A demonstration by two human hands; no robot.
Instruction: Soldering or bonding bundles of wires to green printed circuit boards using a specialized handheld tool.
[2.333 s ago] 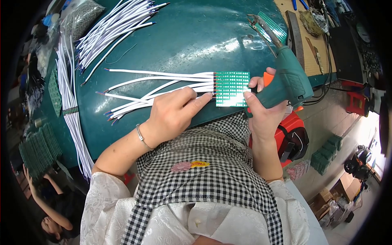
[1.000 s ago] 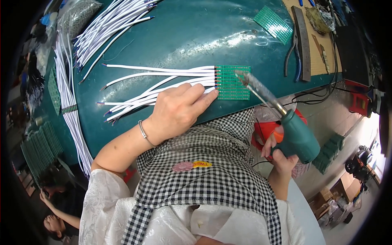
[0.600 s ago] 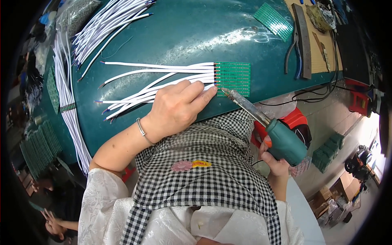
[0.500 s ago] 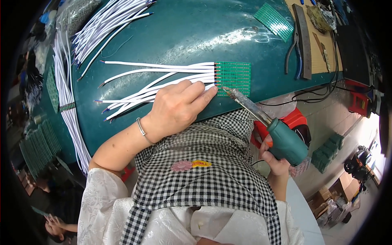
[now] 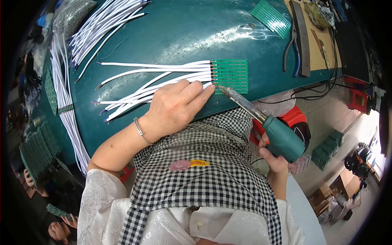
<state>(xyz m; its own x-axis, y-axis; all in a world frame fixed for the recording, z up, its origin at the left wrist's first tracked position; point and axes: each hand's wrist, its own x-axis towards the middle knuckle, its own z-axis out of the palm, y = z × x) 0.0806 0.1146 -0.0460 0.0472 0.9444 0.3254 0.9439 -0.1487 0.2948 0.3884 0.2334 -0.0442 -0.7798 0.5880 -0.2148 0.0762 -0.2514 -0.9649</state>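
A green circuit board panel [image 5: 233, 75] lies flat near the bench's front edge. Several white cables [image 5: 153, 67] run leftward from its left side, their stripped ends lined up along the pads. My left hand [image 5: 173, 104] is closed in a pinch on a white cable at the board's lower left corner; the fingers hide part of that cable. My right hand [image 5: 273, 160] grips the green handle of a soldering iron [image 5: 286, 138] from below. The iron's dark tip meets the board's lower left area, just right of my left fingertips.
Bundles of white cables [image 5: 104, 30] lie at the back left and along the left edge [image 5: 70, 122]. Another green panel [image 5: 272, 19], pliers [image 5: 297, 53] and a metal bar [image 5: 301, 38] lie at the back right. A black cord [image 5: 316, 96] hangs there. A co-worker's hand [image 5: 71, 220] is at lower left.
The view shifts slightly, moving the bench leftward in the picture. The iron's tip stays by the same corner, and my left hand keeps its pinch. At lower left, the co-worker's hands have moved.
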